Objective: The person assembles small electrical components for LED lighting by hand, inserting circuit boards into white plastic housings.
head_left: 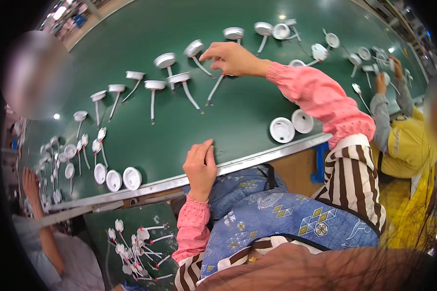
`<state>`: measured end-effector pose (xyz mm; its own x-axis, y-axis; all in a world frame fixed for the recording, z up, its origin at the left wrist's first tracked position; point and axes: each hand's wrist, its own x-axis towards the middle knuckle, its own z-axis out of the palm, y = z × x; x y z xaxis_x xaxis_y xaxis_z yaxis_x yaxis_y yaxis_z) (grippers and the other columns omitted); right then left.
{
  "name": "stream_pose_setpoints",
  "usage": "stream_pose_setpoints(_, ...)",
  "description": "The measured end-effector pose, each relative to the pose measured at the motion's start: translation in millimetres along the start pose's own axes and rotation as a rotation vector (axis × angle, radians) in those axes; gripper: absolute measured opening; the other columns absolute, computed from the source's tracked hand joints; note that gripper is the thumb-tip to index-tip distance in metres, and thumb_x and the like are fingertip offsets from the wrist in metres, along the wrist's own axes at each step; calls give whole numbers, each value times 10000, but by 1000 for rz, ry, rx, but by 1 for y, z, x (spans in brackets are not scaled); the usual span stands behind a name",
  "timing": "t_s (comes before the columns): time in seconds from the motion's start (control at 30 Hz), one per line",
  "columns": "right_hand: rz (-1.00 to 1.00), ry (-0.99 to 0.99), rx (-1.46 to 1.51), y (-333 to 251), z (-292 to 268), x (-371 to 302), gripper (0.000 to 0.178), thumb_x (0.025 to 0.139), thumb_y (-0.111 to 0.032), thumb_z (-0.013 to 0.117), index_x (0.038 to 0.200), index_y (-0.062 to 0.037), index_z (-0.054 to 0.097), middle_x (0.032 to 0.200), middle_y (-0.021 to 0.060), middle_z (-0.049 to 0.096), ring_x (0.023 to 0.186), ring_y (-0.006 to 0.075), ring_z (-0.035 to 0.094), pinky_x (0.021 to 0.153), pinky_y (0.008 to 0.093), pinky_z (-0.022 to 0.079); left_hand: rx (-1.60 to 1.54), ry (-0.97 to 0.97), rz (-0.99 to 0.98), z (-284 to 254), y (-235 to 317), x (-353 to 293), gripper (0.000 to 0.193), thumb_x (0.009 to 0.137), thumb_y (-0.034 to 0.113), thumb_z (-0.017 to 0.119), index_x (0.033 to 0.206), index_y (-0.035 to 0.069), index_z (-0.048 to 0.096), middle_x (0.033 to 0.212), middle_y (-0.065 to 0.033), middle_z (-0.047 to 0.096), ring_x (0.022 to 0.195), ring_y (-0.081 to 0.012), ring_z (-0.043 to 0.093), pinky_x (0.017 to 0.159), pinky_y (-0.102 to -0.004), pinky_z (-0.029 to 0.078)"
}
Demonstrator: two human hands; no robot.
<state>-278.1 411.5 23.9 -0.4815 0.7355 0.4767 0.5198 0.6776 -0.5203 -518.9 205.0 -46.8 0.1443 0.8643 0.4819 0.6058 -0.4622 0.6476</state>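
Note:
My left hand (200,167) lies at the near edge of the green table (247,131), fingers stretched out and nothing in them. Farther out to the right, my right hand (234,58) reaches over the table with fingers bent and the thumb apart from them; it looks to hold nothing. Beside its fingertips stands a white round cap with a cable (194,47). From beneath this hand runs a white cable (215,89) with a red piece at its upper end; whatever it joins is hidden. Two more capped cables, a nearer one (179,77) and one behind (165,60), stand left of it.
White cups (282,130) sit near the table's metal edge (257,157), with others (131,178) farther left. Below the edge, a green board (145,213) bears a pile of cabled white parts (131,247). People work at both sides, one in yellow (403,145).

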Motion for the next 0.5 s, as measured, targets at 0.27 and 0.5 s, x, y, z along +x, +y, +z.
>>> stream_pose_setpoints(0.27,489,161,-129,-71,-98,-214,375,799,-100,764,1162,-52,683,1037,92,688,882,225,670,745,323,526,-15,-426,190,82,95,21,968,681,360,876,1460,3,425,1298,-164,545,1227,-340,502,999,-460,392)
stream_pose_setpoints(0.5,581,98,-310,-83,-58,-287,839,666,-181,872,1408,-65,499,1343,171,553,1280,382,495,1055,467,405,90,-453,179,119,94,17,1021,663,356,884,1485,5,390,1287,-159,554,1215,-328,496,969,-460,382)
